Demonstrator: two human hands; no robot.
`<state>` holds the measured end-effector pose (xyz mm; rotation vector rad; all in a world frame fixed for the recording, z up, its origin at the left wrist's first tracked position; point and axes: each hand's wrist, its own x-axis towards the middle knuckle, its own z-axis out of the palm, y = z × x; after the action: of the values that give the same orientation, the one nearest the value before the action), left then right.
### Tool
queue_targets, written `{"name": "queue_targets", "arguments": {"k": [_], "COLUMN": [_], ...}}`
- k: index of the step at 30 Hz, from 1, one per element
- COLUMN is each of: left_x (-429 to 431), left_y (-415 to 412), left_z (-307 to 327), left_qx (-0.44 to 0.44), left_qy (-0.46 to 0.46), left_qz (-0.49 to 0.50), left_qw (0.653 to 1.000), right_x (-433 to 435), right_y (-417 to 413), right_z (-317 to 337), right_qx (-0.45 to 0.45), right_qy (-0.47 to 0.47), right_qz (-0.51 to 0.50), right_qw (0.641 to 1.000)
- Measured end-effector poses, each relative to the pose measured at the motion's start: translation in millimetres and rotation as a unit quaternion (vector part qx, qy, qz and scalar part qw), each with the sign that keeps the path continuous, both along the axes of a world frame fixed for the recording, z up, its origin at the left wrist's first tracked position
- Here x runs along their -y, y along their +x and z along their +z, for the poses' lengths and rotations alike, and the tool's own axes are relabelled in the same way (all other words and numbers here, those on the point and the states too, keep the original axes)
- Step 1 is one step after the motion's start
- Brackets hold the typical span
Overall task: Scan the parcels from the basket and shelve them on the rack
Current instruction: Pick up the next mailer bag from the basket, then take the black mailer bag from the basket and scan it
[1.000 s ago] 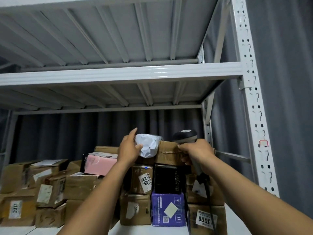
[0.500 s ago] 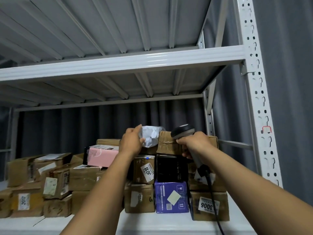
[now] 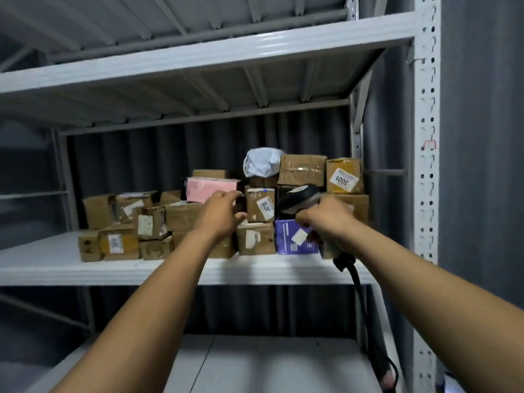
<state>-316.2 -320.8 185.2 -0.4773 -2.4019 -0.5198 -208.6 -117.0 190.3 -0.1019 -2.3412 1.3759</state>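
My left hand [image 3: 224,214] hangs open with relaxed fingers, holding nothing, just in front of the stacked parcels on the rack [image 3: 56,268]. My right hand [image 3: 326,219] grips the scanner [image 3: 300,198], whose head points left and whose cable drops down to the right. The white bagged parcel [image 3: 262,163] sits on top of the stack at the far side, beside a taped brown box [image 3: 302,170]. A pink box [image 3: 211,188] lies left of it and a purple box [image 3: 293,238] sits low by the scanner.
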Motion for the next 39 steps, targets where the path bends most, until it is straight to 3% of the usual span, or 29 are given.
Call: {"name": "queue_targets", "arguments": {"k": [6, 11, 20, 32, 36, 39], "left_x": [19.3, 29.7, 48.7, 124.5, 136.0, 136.3], "left_y": [64.8, 116.3, 174.6, 162.1, 131.8, 108.4], "left_z": [-82.9, -189.7, -383.8, -577.8, -631.2, -671.0], "left_qx": [0.050, 0.135, 0.321, 0.476, 0.521, 0.586], "left_qy": [-0.006, -0.003, -0.018, -0.044, -0.033, -0.034], "left_qz": [0.000, 0.003, 0.030, 0.121, 0.155, 0.164], "left_qw": [0.999, 0.991, 0.946, 0.870, 0.839, 0.793], "right_x": [10.9, 9.4, 5.5, 60.3, 78.7, 88.3], "right_y": [54.1, 98.8, 132.3, 44.7, 7.0, -14.8], "right_z": [-80.9, -168.4, -330.5, -510.9, -572.1, -612.7], "right_qx": [0.031, 0.063, 0.206, 0.288, 0.324, 0.362], "right_qy": [0.020, 0.049, 0.030, -0.082, -0.058, -0.035], "right_qz": [0.013, 0.021, 0.088, 0.139, 0.149, 0.185], "right_qw": [0.999, 0.997, 0.974, 0.944, 0.932, 0.913]}}
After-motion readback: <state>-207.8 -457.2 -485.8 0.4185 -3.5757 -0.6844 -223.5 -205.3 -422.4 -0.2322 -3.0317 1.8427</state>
